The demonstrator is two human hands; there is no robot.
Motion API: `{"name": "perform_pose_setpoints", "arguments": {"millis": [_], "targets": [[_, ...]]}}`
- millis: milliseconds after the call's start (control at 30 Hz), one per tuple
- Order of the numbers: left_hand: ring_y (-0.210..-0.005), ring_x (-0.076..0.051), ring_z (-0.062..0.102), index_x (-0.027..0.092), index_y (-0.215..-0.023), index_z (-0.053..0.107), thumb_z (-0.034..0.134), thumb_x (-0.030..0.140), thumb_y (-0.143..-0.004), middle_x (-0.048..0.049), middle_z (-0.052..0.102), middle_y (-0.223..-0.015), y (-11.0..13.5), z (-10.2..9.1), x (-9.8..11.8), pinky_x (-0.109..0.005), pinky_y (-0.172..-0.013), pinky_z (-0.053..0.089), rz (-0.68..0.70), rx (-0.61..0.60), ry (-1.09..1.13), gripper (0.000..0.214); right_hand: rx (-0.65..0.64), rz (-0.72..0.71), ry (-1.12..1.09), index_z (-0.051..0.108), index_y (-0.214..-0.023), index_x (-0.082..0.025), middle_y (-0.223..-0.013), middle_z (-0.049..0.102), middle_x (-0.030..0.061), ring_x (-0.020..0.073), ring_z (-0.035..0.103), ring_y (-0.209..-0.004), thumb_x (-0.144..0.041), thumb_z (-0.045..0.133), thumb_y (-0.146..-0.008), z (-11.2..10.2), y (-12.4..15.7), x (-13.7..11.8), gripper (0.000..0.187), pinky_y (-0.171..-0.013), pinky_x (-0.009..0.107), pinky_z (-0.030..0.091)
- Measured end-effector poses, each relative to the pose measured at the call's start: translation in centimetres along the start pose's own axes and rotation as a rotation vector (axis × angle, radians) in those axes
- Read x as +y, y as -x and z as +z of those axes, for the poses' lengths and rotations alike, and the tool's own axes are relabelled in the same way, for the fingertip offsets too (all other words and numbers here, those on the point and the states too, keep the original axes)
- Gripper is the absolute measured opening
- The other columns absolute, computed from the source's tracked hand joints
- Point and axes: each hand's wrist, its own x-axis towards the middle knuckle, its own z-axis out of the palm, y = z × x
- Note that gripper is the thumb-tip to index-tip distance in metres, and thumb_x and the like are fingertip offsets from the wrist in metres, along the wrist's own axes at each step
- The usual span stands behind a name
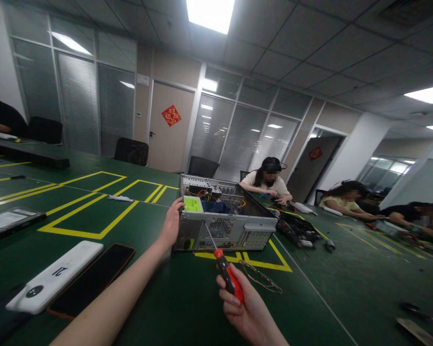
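Observation:
An open grey computer case [223, 218] lies on its side on the green table [187, 298], its rear panel toward me, with coloured wires and a bright green label [192, 204] showing inside. My left hand [171, 225] grips the case's near left corner. My right hand [243, 307] holds a screwdriver [222, 262] with a red and black handle. Its shaft points up at the rear panel near the fan grille.
A white device [54, 278] and a dark phone [90, 281] lie at my left, a tablet [7, 221] further left. Glasses [261, 278] rest by my right hand. Tools and cables [296, 230] sit right of the case. Several people work at the far side.

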Motion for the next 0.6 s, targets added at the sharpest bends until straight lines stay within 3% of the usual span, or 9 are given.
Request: {"name": "perform_pose_setpoints", "arguments": {"millis": [67,133,267,400,467,600], "targets": [[-0.173,-0.039,0.075,0.034,-0.142,0.087,0.042,0.084,-0.128,-0.0142,0.082,-0.18,0.0,0.0,0.0,-0.067,-0.156,0.052,0.0,-0.002,-0.002,0.068,-0.033,0.001,0.03,0.076,-0.081,-0.016,-0.056,0.049,-0.0117,0.0004,0.033,-0.05,-0.038,0.118,-0.098,-0.4,-0.1,0.1,0.051,-0.045,0.006,0.015],[-0.172,-0.039,0.075,0.035,-0.142,0.087,0.044,0.083,-0.128,-0.0139,0.082,-0.179,0.0,-0.1,0.0,-0.067,-0.156,0.053,-0.002,-0.003,0.003,0.067,-0.004,-0.008,0.006,0.078,-0.086,-0.015,-0.062,0.058,-0.009,-0.0001,0.036,-0.052,-0.035,0.12,-0.094,-0.3,-0.1,0.1,0.047,-0.045,0.005,0.016],[-0.171,-0.038,0.075,0.035,-0.142,0.088,0.047,0.083,-0.128,-0.0133,0.083,-0.179,0.0,-0.1,0.0,-0.065,-0.155,0.052,-0.003,-0.002,0.016,0.064,0.101,0.017,-0.052,0.084,-0.101,-0.013,-0.082,0.074,-0.0011,0.0004,0.045,-0.054,-0.03,0.106,-0.108,0.7,0.1,0.0,0.028,-0.046,0.006,0.018],[-0.172,-0.037,0.075,0.034,-0.142,0.087,0.045,0.082,-0.129,-0.0133,0.083,-0.179,-0.1,0.0,-0.1,-0.064,-0.156,0.051,-0.002,0.008,0.005,0.065,0.123,0.046,-0.051,0.087,-0.112,-0.013,-0.077,0.068,-0.0042,-0.0001,0.04,-0.05,-0.033,0.094,-0.119,1.1,0.1,-0.1,0.022,-0.047,0.007,0.015],[-0.172,-0.037,0.076,0.035,-0.141,0.087,0.044,0.082,-0.129,-0.0136,0.082,-0.179,-0.1,0.0,-0.1,-0.065,-0.156,0.051,-0.001,0.008,0.003,0.065,0.1,0.028,-0.038,0.086,-0.109,-0.014,-0.074,0.065,-0.0066,-0.0003,0.036,-0.049,-0.037,0.097,-0.117,0.9,0.1,-0.2,0.027,-0.047,0.008,0.012],[-0.172,-0.037,0.075,0.033,-0.141,0.086,0.044,0.083,-0.129,-0.0143,0.082,-0.18,0.0,0.0,0.0,-0.065,-0.156,0.051,-0.001,-0.001,0.002,0.067,0.005,0.019,0.076,0.07,-0.082,-0.018,-0.06,0.049,-0.0123,-0.0003,0.029,-0.05,-0.047,0.113,-0.103,0.2,0.2,-0.2,0.056,-0.048,0.01,0.009]]}}
